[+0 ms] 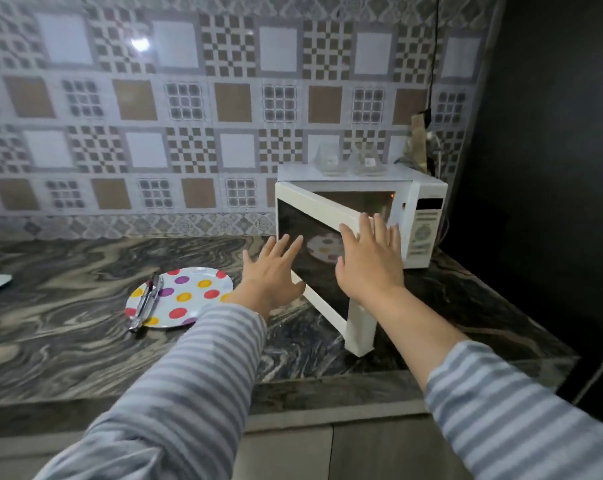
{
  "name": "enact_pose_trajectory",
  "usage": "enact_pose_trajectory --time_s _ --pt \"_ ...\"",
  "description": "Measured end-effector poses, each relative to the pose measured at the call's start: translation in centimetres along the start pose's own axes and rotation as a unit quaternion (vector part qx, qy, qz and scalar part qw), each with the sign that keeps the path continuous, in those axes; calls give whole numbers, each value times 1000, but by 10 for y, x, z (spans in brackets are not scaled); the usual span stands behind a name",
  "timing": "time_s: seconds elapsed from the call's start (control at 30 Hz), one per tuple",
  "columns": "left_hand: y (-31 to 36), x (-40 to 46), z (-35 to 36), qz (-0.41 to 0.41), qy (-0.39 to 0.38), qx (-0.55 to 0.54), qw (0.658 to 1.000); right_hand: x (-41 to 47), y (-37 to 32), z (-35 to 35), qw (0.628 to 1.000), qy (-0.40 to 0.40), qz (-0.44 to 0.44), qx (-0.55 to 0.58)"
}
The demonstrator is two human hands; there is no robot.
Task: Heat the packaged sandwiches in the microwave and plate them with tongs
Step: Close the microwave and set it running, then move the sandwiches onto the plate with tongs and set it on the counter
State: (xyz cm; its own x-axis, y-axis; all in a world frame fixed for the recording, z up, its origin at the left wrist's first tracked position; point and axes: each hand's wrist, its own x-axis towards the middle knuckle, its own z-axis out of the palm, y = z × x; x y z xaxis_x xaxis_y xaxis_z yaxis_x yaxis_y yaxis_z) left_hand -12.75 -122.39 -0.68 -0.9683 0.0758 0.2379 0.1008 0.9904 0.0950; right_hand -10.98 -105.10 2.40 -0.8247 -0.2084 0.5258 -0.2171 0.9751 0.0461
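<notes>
Pressing microwave door point(313, 251) with both hands, left grip point(272, 268) and right grip point(369, 261) spread, interior mostly hidden

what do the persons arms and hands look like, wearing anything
Both arms wear long sleeves with grey and pale blue-white horizontal stripes, the left sleeve and the right sleeve pushed back from the wrists. The left hand and right hand are bare: no gloves, rings or watch visible.

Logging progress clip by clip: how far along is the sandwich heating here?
Done: tongs laid on the dotted plate, which holds no sandwich. In hand: both the left hand and right hand lie flat on the half-open microwave door. Whether sandwiches are inside cannot be seen. Left: plating, perhaps heating too.
</notes>
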Motion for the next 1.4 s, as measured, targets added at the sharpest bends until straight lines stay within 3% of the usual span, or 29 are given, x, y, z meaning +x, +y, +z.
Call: enact_pose_trajectory --time_s 0.2,0.37,0.63,0.83,1.03,1.23,1.4 --pt "-45 -59 2 -71 -17 -15 997 -29 -67 8 989 38 -141 -6" --pt "-106 -99 17 -137 -17 -24 990 -47 -135 45 980 -77 -179 33" --pt "-217 -109 46 -224 -35 -97 969 -24 -222 116 957 -223 -140 120" --pt "-291 -87 89 -265 -17 -163 950 9 -259 183 946 -274 -39 170" --pt "-330 -60 118 -311 -24 -198 929 36 -267 236 934 -269 105 211" --pt "-332 -52 131 -308 -38 -134 941 33 -270 251 943 -265 99 178" --pt "-334 -48 126 -317 -63 -166 932 38 -269 251 936 -271 117 194"
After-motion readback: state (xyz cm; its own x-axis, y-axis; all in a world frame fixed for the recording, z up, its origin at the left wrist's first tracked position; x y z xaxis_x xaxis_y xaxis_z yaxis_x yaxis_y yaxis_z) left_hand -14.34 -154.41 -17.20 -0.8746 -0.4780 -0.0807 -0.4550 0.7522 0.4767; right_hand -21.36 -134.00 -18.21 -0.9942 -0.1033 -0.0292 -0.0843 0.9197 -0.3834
